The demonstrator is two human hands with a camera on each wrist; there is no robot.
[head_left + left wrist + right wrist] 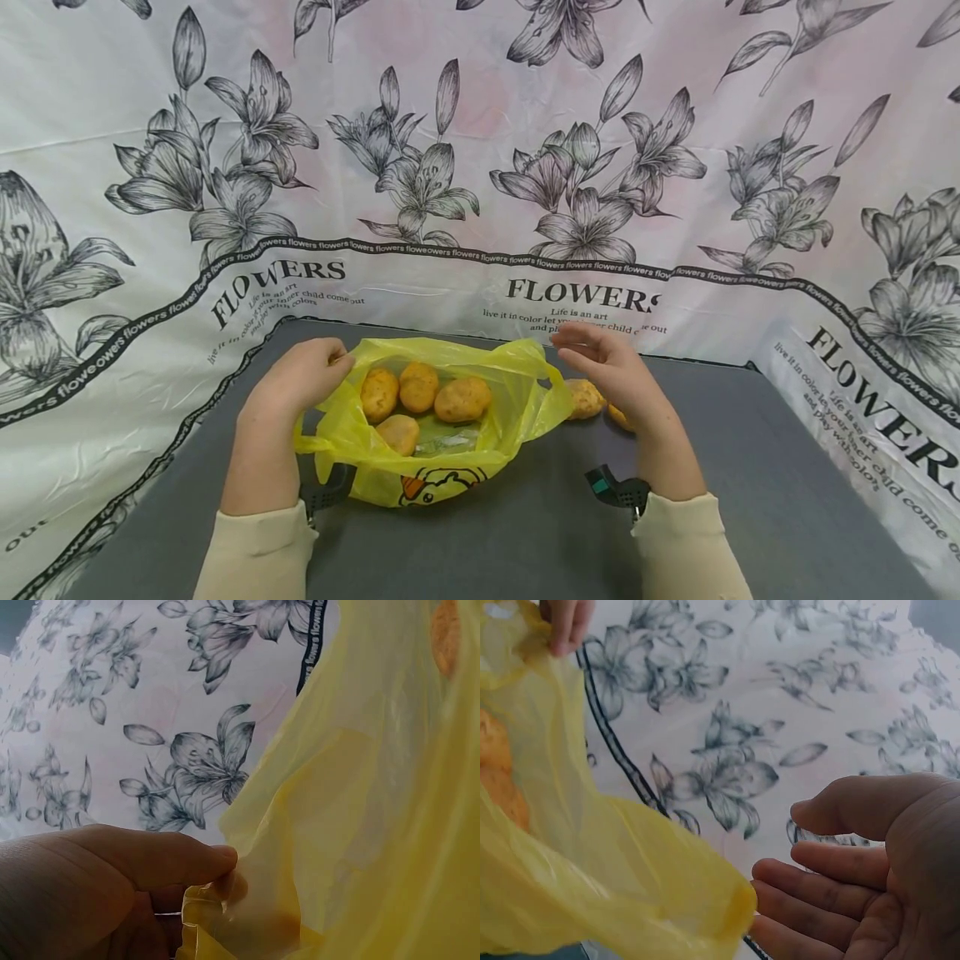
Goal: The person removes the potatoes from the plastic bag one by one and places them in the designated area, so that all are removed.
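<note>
A yellow plastic bag (450, 454) with a printed cartoon face on its front stands with its mouth spread wide. Inside it lie several potatoes (462, 399) and a crumpled clear, greenish piece of plastic (447, 442). My left hand (313, 371) pinches the bag's left edge between thumb and fingers, as the left wrist view shows close up. Beside the bag's right handle, my right hand (603, 360) hovers with fingers extended and thumb apart, holding nothing. In the right wrist view, its fingertips (763, 868) are right at the bag's edge.
Two more potatoes, one of them a pale-skinned potato (585, 398), lie on the grey table (480, 550) behind the right hand and forearm. A white sheet (450, 192) printed with lilies and lettering encloses the table at the back and sides.
</note>
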